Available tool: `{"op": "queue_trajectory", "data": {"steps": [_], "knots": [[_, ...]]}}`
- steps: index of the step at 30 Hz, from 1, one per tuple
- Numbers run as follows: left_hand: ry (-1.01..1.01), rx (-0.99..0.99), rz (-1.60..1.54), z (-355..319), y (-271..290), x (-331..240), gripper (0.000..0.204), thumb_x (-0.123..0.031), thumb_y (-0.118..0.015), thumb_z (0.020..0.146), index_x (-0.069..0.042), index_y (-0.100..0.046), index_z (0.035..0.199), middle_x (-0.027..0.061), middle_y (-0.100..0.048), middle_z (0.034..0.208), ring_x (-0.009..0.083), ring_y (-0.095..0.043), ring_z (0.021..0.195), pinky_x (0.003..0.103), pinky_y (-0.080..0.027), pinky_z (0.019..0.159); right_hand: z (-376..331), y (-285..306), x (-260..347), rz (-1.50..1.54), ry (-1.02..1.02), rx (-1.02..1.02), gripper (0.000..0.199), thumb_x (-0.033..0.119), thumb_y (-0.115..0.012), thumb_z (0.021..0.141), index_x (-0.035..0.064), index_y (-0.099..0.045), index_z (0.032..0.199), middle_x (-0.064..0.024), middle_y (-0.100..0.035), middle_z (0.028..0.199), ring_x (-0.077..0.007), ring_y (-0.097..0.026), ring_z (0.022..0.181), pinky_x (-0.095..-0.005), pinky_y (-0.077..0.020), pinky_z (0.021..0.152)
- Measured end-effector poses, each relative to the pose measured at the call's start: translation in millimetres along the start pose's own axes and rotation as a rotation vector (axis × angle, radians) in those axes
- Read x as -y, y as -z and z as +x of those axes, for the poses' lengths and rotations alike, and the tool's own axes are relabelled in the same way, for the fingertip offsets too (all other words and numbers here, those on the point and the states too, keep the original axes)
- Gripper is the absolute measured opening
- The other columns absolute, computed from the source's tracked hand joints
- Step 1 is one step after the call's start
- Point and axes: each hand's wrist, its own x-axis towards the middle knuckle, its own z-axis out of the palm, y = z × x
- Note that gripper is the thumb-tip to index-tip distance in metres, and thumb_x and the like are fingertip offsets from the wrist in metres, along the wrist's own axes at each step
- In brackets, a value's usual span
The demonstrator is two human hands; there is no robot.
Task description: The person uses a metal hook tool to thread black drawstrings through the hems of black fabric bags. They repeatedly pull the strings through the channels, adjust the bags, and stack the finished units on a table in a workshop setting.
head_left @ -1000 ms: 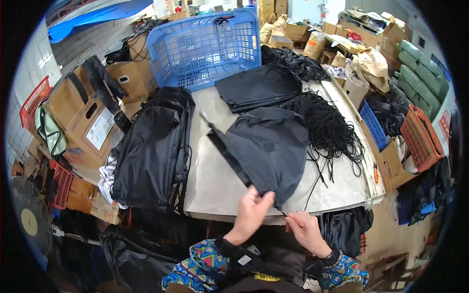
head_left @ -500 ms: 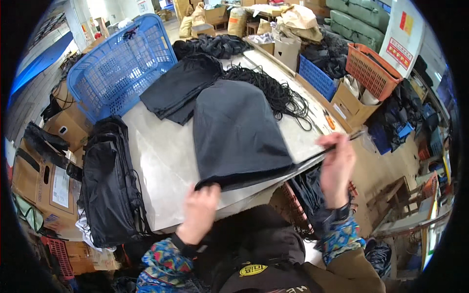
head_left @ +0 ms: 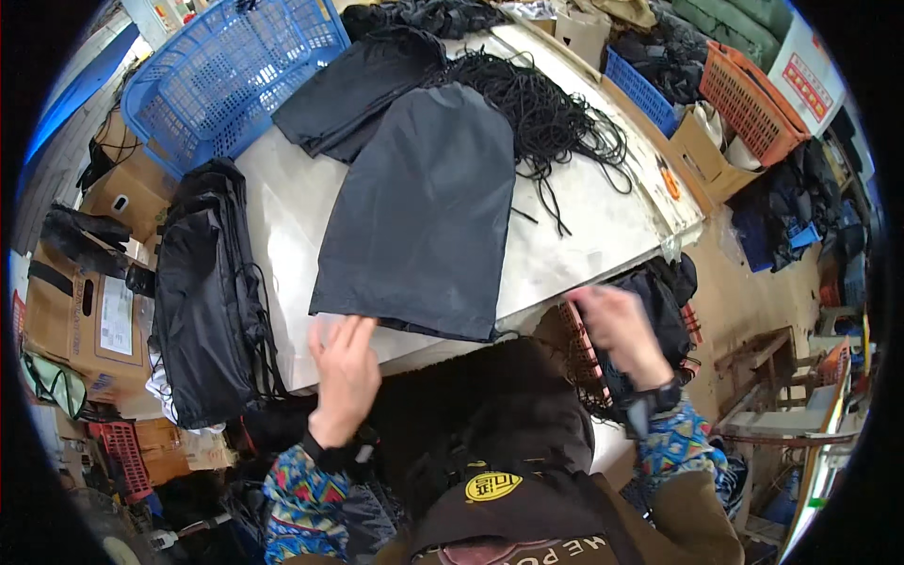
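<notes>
A black fabric drawstring bag (head_left: 419,217) lies flat on the white tabletop, its hem toward me. My left hand (head_left: 345,369) is at the hem's left corner, fingers stretched out and touching the fabric's edge. A short dark cord end shows by the hem's right corner. My right hand (head_left: 623,331) is apart from the bag, past the table's front edge and above a crate of black fabric. Motion smears its fingers, so whether it holds anything cannot be made out. Behind the bag sits a tangled heap of black cords (head_left: 546,113), beside a stack of black fabric pieces (head_left: 353,94).
A pile of black bags (head_left: 202,301) hangs over the table's left edge. A blue plastic basket (head_left: 235,80) leans at the back left. An orange-handled cutter (head_left: 669,182) lies near the right edge. Beyond it are an orange basket (head_left: 749,99) and cardboard box (head_left: 711,165).
The bag has turned and shifted left and nearer. My right hand has let go of the cord it was pulling and moved down. My left fingers have straightened. The view has tilted downward.
</notes>
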Motion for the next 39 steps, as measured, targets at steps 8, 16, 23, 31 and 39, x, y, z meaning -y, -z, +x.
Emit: {"op": "queue_trajectory", "data": {"steps": [8, 16, 23, 31, 39], "knots": [[0.683, 0.229, -1.248, 7.6, -38.7, -102.1, 0.025, -0.017, -0.061, 0.091, 0.003, -0.060, 0.105, 0.0037, -0.061, 0.076, 0.0052, -0.052, 0.058, 0.020, -0.040, 0.043, 16.1, -78.2, -37.4, -0.104, 0.179, 0.252, 0.027, 0.024, -0.061, 0.091, -0.0029, -0.063, 0.093, 0.0052, -0.058, 0.076, -0.0040, -0.047, 0.072, -0.0251, -0.0401, 0.060], [-0.058, -0.217, -0.571, 10.9, -63.9, -84.5, 0.015, -0.011, -0.065, 0.087, 0.003, -0.064, 0.092, 0.0100, -0.060, 0.077, 0.0103, -0.054, 0.052, 0.024, -0.043, 0.044, 12.1, -90.4, -35.3, -0.455, 0.400, 0.142, 0.019, 0.011, -0.060, 0.088, -0.0052, -0.061, 0.098, -0.0106, -0.063, 0.071, -0.0035, -0.049, 0.069, -0.0260, -0.0440, 0.060], [0.697, 0.251, -1.571, 22.0, -37.5, -89.4, 0.016, -0.012, -0.061, 0.090, 0.003, -0.065, 0.088, 0.0099, -0.065, 0.079, 0.0140, -0.064, 0.072, 0.025, -0.053, 0.051, -9.1, -86.6, -18.5, -0.478, 0.438, 0.047, 0.021, 0.015, -0.053, 0.093, -0.0040, -0.058, 0.102, -0.0169, -0.059, 0.074, -0.0199, -0.053, 0.065, -0.0323, -0.0442, 0.058], [0.906, 0.183, -1.983, 25.3, -41.5, -90.6, 0.012, -0.013, -0.060, 0.091, -0.002, -0.066, 0.091, 0.0063, -0.068, 0.084, 0.0153, -0.066, 0.077, 0.028, -0.055, 0.068, -45.1, -87.2, -9.1, -0.551, 0.774, 0.075, 0.016, 0.001, -0.058, 0.086, -0.0035, -0.055, 0.101, -0.0227, -0.061, 0.085, -0.0408, -0.061, 0.075, -0.0411, -0.0484, 0.059], [0.962, 0.186, -2.004, 25.3, -37.0, -97.8, 0.011, -0.013, -0.062, 0.090, -0.003, -0.067, 0.092, 0.0076, -0.069, 0.089, 0.0157, -0.065, 0.084, 0.031, -0.053, 0.078, -31.7, -87.4, -13.3, -0.575, 0.678, 0.094, 0.014, -0.001, -0.055, 0.086, -0.0058, -0.055, 0.099, -0.0254, -0.058, 0.078, -0.0437, -0.058, 0.072, -0.0440, -0.0456, 0.058]]}}
